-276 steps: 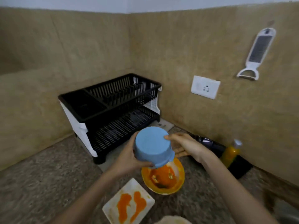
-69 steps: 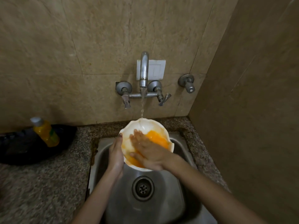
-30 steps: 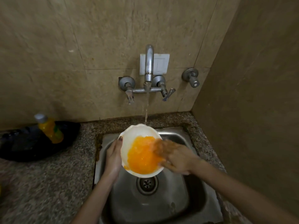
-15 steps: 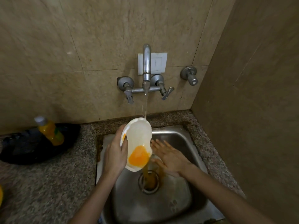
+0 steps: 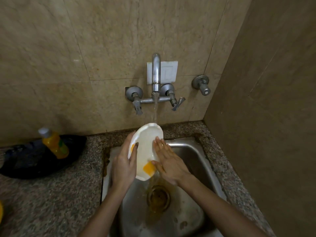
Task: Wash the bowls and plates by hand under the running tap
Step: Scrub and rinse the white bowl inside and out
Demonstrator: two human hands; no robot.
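**Wet bowl, one-handed hold**

The left hand [image 5: 124,165] has its grip closed on the rim of the white bowl [image 5: 146,147], tilted under the tap [image 5: 156,77] above the sink [image 5: 193,151]. The right hand [image 5: 168,162] lies flat and open, seemingly rubbing inside. Slippery residue could let the bowl slide free.

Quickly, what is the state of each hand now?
Left hand: closed on the tilted white bowl, gripping its rim.
Right hand: open, flat against that bowl.
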